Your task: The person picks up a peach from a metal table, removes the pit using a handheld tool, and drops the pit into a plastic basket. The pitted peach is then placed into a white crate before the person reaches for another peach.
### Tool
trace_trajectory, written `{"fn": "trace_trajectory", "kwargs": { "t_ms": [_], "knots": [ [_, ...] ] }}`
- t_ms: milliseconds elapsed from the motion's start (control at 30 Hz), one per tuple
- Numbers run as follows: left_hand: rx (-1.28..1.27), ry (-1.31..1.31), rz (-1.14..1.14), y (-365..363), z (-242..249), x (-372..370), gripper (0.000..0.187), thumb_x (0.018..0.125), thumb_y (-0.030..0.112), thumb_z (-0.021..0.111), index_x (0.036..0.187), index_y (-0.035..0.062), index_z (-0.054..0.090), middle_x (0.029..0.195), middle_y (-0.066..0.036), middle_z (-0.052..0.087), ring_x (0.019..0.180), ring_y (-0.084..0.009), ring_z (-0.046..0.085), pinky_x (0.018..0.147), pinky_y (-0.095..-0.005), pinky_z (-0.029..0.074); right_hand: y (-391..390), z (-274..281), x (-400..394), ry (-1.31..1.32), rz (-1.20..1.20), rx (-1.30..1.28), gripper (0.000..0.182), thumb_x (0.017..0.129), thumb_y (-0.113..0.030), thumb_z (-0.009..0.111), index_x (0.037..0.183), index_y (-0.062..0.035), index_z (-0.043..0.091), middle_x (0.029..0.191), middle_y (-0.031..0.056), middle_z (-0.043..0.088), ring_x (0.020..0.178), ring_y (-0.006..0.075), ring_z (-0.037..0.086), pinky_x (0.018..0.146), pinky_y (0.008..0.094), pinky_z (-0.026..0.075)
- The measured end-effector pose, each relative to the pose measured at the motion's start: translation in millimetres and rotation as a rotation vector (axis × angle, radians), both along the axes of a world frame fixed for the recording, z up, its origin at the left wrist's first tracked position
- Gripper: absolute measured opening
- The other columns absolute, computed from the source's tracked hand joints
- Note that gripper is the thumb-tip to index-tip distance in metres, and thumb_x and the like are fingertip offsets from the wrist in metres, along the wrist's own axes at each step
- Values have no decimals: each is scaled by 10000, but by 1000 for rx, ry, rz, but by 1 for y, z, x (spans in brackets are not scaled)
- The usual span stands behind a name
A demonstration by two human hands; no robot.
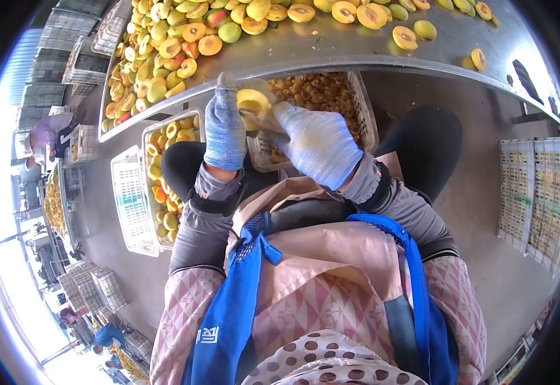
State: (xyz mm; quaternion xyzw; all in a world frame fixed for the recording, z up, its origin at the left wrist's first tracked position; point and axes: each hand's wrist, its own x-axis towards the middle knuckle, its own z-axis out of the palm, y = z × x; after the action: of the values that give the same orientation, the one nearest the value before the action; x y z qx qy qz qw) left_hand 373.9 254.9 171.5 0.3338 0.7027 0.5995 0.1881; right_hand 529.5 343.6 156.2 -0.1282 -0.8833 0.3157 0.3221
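My left hand (pixel 224 125), in a light blue knit glove, grips a yellow peach half (pixel 252 100) just below the metal table's edge. The half's cut face points up, with a hollow in it. From the other side my right hand (pixel 321 141), gloved alike, is closed close against the fruit. A thin curved piece shows by its fingertips, too blurred to name. Under both hands stands a white plastic crate (pixel 364 115) holding brown peach stones (pixel 318 90). On my left, another white crate (pixel 144 154) holds peach halves (pixel 169 221).
Whole and halved peaches (pixel 164 48) are heaped on the metal table (pixel 331 45) ahead, with a few halves scattered rightward. An upright white crate (pixel 132 199) leans at my left. Stacked crates (pixel 531 199) stand right. Other people (pixel 49 135) are far left.
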Motion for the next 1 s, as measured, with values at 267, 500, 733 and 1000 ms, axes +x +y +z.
{"fn": "trace_trajectory", "kwargs": {
  "t_ms": [267,500,733,1000],
  "knots": [
    [31,-431,-67,-1,-15,0,555,1005,526,432,1243,35,529,1092,-89,648,950,-214,647,881,-358,539,7,8,-6,58,30,-311,312,819,-245,728,1047,-57,629,831,183,678,749,366,668,634,416,537],
    [-91,308,10,-19,22,-1,491,1053,436,369,1140,10,598,905,-46,676,794,-155,635,745,-290,527,14,9,5,-195,21,-234,287,841,-288,689,1023,-74,626,773,179,665,721,367,662,651,458,516],
    [-582,693,174,-190,0,-203,312,962,289,531,1033,17,668,915,-119,672,819,-206,652,720,-321,520,22,-2,21,-293,-36,-210,339,882,-374,661,1035,-78,596,750,191,669,715,389,665,615,463,519],
    [-673,748,7,-78,27,-218,325,892,283,607,1100,41,668,1038,-174,667,939,-325,636,856,-392,478,37,8,15,-480,14,-282,342,916,-391,591,997,-59,574,782,203,658,784,409,648,696,485,506]
  ]
}}
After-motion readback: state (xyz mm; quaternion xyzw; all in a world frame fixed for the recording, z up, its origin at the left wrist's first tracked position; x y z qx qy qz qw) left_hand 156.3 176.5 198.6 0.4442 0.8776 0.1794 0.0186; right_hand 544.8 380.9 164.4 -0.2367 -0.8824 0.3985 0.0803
